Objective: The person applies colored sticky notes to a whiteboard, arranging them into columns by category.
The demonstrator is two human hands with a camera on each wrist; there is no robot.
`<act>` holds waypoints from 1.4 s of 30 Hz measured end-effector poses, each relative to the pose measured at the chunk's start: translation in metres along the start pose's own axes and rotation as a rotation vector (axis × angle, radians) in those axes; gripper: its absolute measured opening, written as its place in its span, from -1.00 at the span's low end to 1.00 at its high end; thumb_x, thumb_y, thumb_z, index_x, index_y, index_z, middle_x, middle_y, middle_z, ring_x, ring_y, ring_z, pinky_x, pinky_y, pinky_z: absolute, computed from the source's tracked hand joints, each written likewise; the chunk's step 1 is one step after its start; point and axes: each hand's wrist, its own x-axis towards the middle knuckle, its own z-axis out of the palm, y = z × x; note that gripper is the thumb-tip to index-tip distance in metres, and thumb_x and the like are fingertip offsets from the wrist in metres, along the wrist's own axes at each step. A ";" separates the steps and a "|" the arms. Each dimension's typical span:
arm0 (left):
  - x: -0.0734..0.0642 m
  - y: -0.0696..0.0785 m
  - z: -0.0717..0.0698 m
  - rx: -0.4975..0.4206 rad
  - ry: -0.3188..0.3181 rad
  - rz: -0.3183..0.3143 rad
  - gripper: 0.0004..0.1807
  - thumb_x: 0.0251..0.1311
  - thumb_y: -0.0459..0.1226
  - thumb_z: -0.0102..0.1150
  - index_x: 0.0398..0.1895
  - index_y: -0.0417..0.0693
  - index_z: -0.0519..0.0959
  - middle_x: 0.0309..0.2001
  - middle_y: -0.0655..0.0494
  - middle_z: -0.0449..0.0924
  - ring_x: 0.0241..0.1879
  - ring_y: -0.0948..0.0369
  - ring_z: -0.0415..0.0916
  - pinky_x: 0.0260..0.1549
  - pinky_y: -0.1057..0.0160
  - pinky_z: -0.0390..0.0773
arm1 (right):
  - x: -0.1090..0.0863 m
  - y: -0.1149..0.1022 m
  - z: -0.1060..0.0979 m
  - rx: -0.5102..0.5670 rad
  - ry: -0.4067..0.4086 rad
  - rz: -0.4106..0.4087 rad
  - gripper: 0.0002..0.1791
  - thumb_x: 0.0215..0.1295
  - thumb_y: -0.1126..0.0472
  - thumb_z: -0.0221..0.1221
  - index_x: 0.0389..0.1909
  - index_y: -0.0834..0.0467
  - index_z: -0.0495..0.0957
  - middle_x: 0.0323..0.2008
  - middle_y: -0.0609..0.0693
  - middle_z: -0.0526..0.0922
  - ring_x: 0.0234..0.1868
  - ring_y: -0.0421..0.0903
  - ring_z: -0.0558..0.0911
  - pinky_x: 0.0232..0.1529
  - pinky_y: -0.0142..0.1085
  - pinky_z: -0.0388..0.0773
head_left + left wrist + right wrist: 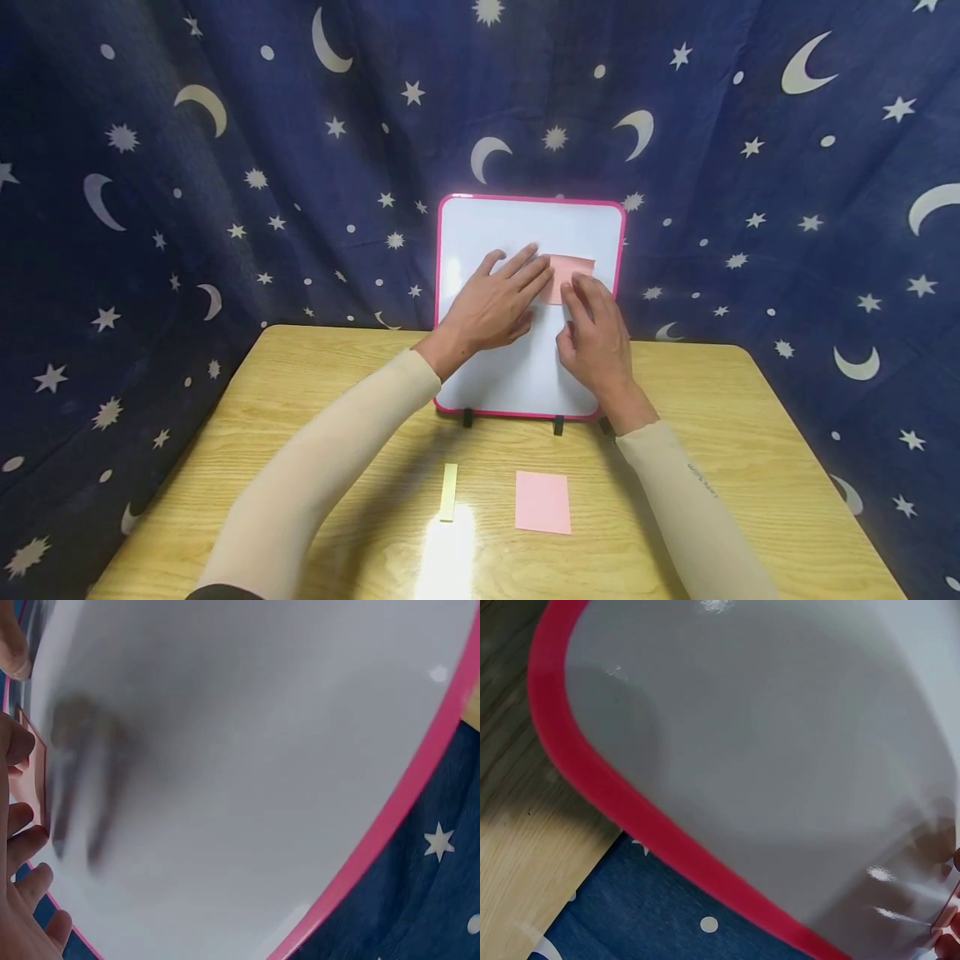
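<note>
The board was white with a pink edge, both paper squares were pink, the strip was pale yellow, the table yellowish, and the dark blue curtain had pale moons, stars and dots

a note is on the board, between left hand and right hand; before them, on the table, a strip lies left of a sheet.
</note>
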 end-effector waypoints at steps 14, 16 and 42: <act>0.007 -0.011 -0.004 0.097 -0.006 0.094 -0.21 0.44 0.07 0.07 0.66 0.05 0.21 0.64 0.08 0.19 0.67 0.05 -0.01 0.54 -0.10 0.19 | 0.000 0.000 -0.001 0.008 0.004 0.005 -0.30 0.21 0.31 0.16 0.45 0.29 0.45 0.48 0.24 0.35 0.52 0.21 0.32 0.60 -0.10 0.17; 0.008 -0.011 -0.005 0.095 -0.013 0.098 -0.21 0.44 0.07 0.06 0.67 0.05 0.20 0.65 0.09 0.18 0.67 0.05 -0.01 0.53 -0.10 0.19 | 0.000 0.000 -0.001 0.007 -0.001 0.008 -0.30 0.22 0.31 0.16 0.45 0.29 0.45 0.48 0.24 0.35 0.52 0.21 0.32 0.60 -0.10 0.16; 0.026 0.000 -0.006 0.060 -0.019 0.118 -0.20 0.53 -0.09 0.01 0.74 0.07 0.01 0.71 0.16 0.04 0.69 0.12 -0.07 0.56 -0.10 0.14 | 0.000 -0.002 -0.002 0.008 -0.024 -0.001 -0.26 0.24 0.34 0.16 0.51 0.29 0.38 0.52 0.20 0.29 0.56 0.17 0.26 0.63 -0.13 0.07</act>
